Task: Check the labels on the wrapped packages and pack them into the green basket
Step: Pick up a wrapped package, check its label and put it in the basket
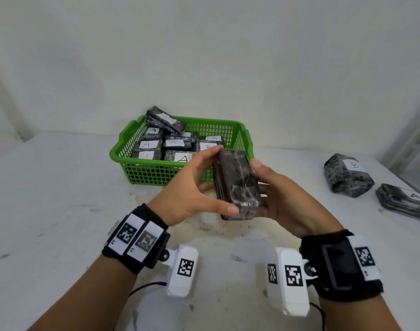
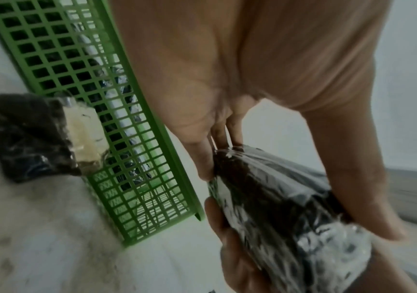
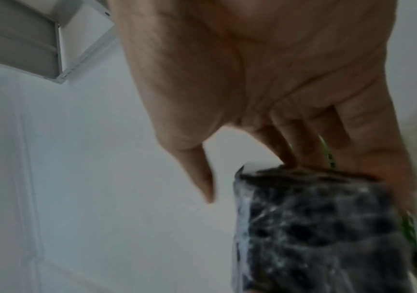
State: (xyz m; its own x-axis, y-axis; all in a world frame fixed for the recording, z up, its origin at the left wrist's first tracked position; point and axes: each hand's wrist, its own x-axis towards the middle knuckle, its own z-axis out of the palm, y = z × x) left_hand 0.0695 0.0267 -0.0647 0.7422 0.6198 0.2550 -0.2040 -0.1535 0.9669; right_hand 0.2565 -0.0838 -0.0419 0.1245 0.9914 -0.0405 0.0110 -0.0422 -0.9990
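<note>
Both hands, left (image 1: 192, 187) and right (image 1: 283, 199), have their fingers clamped on one package (image 1: 237, 185) above the worktop (image 1: 61, 187), near the basket (image 1: 156, 173)

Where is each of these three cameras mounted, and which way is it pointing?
Head: worn on the head, looking down at the table, green basket, both forearms and hands.
Left wrist: along the left hand toward the wrapped package and basket wall.
Right wrist: along the right hand at the package; wall beyond.
All three share the held package.
</note>
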